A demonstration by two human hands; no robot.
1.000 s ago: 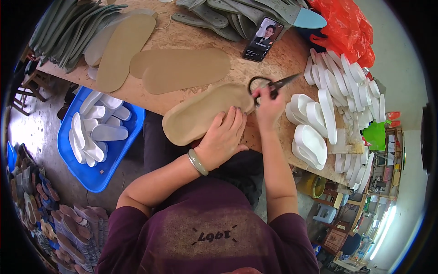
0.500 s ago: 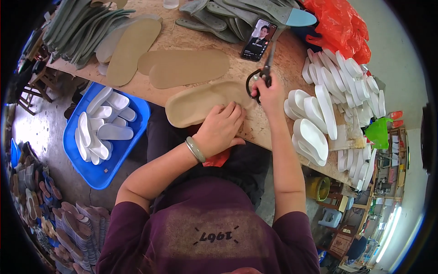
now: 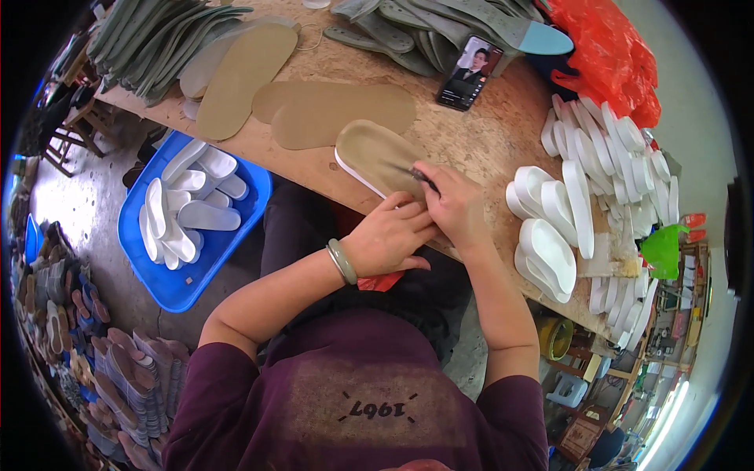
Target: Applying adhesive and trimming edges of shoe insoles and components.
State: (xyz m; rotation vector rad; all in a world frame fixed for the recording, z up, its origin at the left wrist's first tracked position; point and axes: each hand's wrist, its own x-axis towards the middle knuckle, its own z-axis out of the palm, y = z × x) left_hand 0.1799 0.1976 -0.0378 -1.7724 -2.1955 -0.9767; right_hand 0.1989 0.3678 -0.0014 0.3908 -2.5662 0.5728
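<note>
A tan-topped shoe sole (image 3: 369, 149) with a white edge lies slantwise on the table near its front edge. My left hand (image 3: 389, 235) rests at the sole's near end, its fingers stretched out and its thumb apart. Beside it my right hand (image 3: 455, 200) is closed on a pair of scissors (image 3: 425, 178); only a dark part of them shows over the sole, and the rest is hidden by my fingers. The two hands meet over the sole's near end, which they cover. Beyond the sole lie flat tan insole sheets (image 3: 345, 114).
A phone (image 3: 469, 72) stands tilted at the back, before grey-green insoles (image 3: 385, 31). White soles (image 3: 550, 251) pile up at the right below a red plastic bag (image 3: 609, 59). To the left, a blue basin (image 3: 177, 294) holds white soles. Grey-green sheets (image 3: 149, 47) are stacked at far left.
My right hand has come down toward me with the scissors, from beside the phone to the sole. The sole has turned, its far end swinging away and rightward. The scissors' blades no longer show clearly.
</note>
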